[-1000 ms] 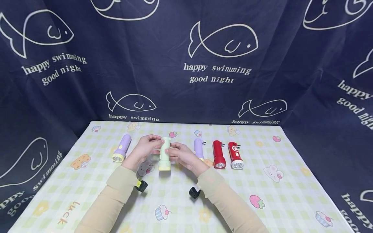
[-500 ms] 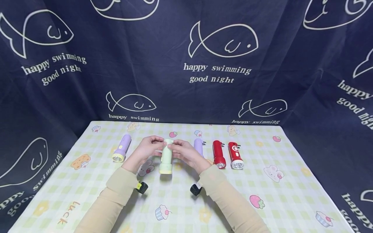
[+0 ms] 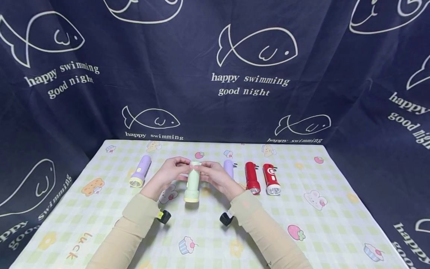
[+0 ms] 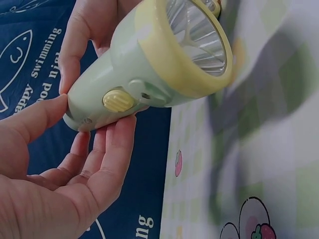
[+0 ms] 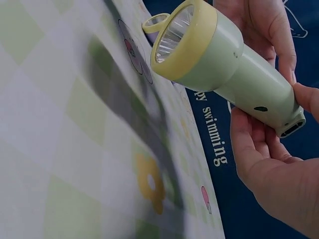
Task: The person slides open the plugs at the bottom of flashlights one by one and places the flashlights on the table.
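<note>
A pale green flashlight (image 3: 192, 185) with a yellow rim is held above the table by both hands, its lens end toward the person. My left hand (image 3: 170, 173) pinches its tail end from the left, thumb on top and fingers beneath. From the right, my right hand (image 3: 216, 175) pinches the same end, the two thumbs close together. The left wrist view shows a ribbed yellow switch (image 4: 118, 101) on the flashlight's side. A dark slot (image 5: 293, 130) shows at its tail in the right wrist view.
A purple flashlight (image 3: 141, 171) with a yellow rim lies to the left. Right of my hands lie another purple flashlight (image 3: 228, 169), partly hidden by the right hand, a red flashlight (image 3: 252, 177) and a red one with a white rim (image 3: 270, 179). A dark curtain (image 3: 215, 112) hangs behind the table.
The green flashlight has shifted slightly right and toward the person. My right hand has moved up from its middle to the tail end, beside the left thumb.
</note>
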Demonstrator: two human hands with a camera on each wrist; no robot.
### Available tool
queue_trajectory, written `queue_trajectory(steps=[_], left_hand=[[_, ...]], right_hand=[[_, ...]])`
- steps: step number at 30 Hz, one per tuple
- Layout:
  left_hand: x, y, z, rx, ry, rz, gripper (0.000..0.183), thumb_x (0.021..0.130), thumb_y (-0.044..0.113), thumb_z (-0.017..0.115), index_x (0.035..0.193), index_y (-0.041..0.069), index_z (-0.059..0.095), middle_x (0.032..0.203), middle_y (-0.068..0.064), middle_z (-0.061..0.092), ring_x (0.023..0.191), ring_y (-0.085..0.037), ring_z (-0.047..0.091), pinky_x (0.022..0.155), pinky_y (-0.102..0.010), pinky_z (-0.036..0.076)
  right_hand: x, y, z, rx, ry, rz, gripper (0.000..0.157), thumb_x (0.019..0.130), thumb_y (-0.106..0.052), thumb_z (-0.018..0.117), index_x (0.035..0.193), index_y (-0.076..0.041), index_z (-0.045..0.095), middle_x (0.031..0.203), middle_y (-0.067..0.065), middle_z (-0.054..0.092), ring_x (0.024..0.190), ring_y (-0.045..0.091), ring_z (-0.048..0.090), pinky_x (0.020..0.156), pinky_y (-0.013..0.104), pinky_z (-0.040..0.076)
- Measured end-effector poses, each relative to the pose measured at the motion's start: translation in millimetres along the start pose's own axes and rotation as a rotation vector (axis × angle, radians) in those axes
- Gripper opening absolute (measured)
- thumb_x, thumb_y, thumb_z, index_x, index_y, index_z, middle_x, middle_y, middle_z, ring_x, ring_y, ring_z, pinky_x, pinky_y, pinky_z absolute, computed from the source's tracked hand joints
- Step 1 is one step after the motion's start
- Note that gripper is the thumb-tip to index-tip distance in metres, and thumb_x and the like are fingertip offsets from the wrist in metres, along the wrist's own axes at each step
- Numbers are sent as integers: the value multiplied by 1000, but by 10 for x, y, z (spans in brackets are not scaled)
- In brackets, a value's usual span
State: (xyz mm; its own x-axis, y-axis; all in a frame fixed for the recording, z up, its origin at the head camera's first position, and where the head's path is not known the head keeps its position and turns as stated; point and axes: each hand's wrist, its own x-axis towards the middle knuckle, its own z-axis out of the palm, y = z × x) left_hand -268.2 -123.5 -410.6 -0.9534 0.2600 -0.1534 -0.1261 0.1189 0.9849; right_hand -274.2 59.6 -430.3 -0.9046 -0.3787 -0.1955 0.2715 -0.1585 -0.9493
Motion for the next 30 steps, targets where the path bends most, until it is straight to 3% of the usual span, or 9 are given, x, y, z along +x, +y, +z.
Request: queue_trajectory(steps=[7,14,23,30], left_hand=[[-15,18,1,-29,-4,-13,35,88,7,62,118,-6,52,102,-10,60,86,-15,64,76,-36,59],[-24,39,-19,-43,-31,-38,34,91,13,60,118,-6,51,106,-11,58,88,-17,63,78,-40,58],[-42,103,-19,-1,-19,-79,40,93,27,59,115,-6,55,108,-13,59,84,-17,64,75,-40,58],[-67,163,9,22,-20,-63,40,93,31,59,111,-5,57,106,-13,62,83,-17,65,74,-39,59]], right_hand=[[-25,-10,14,-17,18,-13,36,89,-7,63,118,9,51,107,12,59,87,16,63,84,31,56],[-77,-27,25,-67,32,-46,39,88,-7,64,121,9,51,104,10,60,87,14,63,83,30,56],[-153,-53,50,-240,70,-147,38,85,-12,69,117,5,59,100,10,64,85,13,61,79,28,56],[-201,-95,13,-432,119,-272,40,82,-16,74,118,-3,62,106,11,67,96,20,64,89,32,52]])
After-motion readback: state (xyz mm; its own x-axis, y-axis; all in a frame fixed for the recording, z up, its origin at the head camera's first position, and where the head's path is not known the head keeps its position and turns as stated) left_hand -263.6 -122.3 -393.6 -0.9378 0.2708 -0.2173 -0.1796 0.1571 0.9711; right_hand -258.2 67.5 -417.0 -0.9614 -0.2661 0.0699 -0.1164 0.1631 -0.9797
